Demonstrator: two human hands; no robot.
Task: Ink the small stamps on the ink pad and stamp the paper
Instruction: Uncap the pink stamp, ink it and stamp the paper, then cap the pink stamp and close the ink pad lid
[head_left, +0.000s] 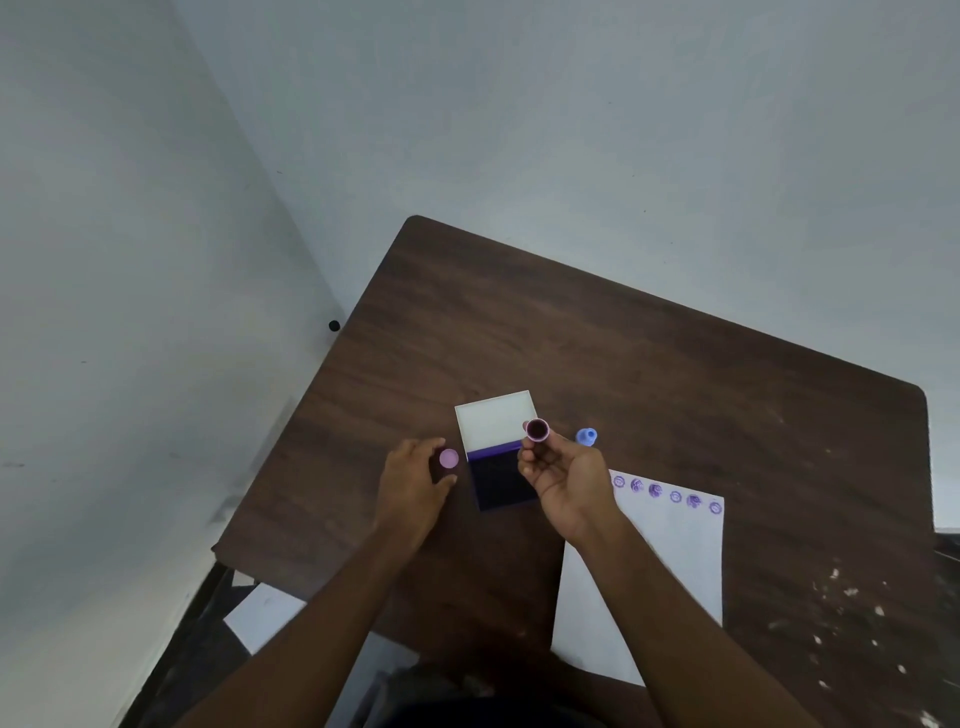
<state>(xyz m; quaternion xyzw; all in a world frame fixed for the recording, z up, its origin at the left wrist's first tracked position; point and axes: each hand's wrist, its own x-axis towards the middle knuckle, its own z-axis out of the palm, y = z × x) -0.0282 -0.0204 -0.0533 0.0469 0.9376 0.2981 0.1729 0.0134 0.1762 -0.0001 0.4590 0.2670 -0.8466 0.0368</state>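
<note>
Fingers (531, 453) around inked pink stamp (537, 429)

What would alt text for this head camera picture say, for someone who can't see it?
Over a dark wooden table, a person's right hand holds a small pink stamp with its inked face up, above an open purple ink pad. The left hand holds a pink cap; paper at right shows six purple prints.

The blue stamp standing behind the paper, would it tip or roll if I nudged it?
The blue stamp looks small and taller than wide, so a nudge probably tips it. Its round body would likely roll on the smooth table. Probably light plastic.
</note>
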